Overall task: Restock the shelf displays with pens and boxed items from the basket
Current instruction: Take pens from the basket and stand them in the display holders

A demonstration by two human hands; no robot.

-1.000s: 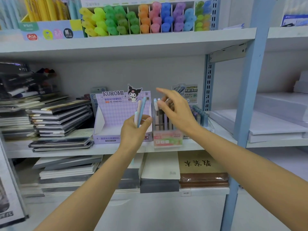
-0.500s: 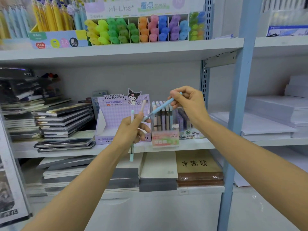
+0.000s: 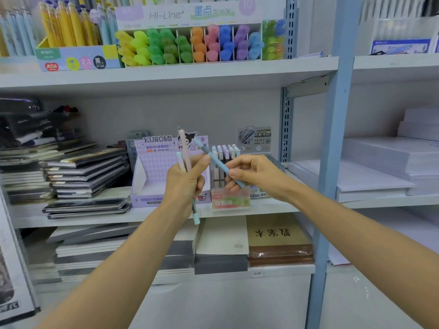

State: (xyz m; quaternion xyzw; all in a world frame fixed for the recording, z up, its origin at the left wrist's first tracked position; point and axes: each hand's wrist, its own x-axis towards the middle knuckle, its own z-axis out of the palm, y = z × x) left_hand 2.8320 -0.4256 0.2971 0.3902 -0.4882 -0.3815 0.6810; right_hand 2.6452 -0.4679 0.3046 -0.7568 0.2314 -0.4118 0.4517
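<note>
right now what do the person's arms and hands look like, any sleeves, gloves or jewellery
The left hand and right hand are bare: no gloves, rings or watch show. The left forearm and right forearm are bare too, with no sleeve in view up to the frame edge.

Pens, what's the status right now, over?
Left hand grips pink pen and mint pen upright. Right hand pinches blue pen, tilted, before clear pen stand. Nothing seen in the way.

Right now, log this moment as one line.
left hand: grips pink pen, mint pen | right hand: pinches blue pen | stage: pens not yet shelved
</note>
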